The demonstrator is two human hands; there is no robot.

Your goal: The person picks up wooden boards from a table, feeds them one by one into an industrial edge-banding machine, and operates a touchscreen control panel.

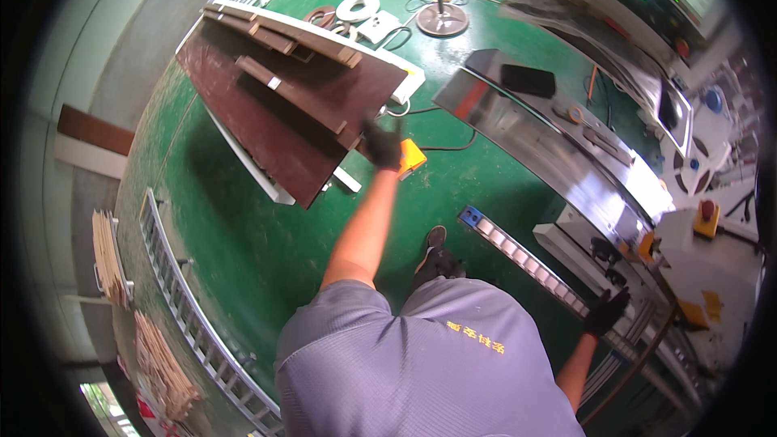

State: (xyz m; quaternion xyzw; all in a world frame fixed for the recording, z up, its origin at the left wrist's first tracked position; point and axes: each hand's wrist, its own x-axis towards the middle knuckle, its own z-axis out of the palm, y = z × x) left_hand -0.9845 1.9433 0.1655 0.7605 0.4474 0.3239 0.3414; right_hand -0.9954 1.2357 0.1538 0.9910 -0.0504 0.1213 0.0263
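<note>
My left hand (380,146), in a black glove, reaches forward to the near right end of a large dark-brown board (275,121). Motion smears its fingers, so whether it touches the board cannot be told. On that board lie long narrow brown strips (291,93), several of them stacked along the far edge. Just right of the left wrist, a yellow foot pedal (413,159) sits on the floor. My right hand (607,313), also black-gloved, is low at the right with fingers apart, beside a long roller rail (534,267) with a blue end; nothing shows in it.
A steel-topped machine bed (558,142) runs along the right, carrying a black flat object (528,80) and a tape roll (575,115). A red stop button (708,210) stands farther right. Metal roller track (194,307) lies left. Ahead are a round-based stand (443,20) and white coils (357,7).
</note>
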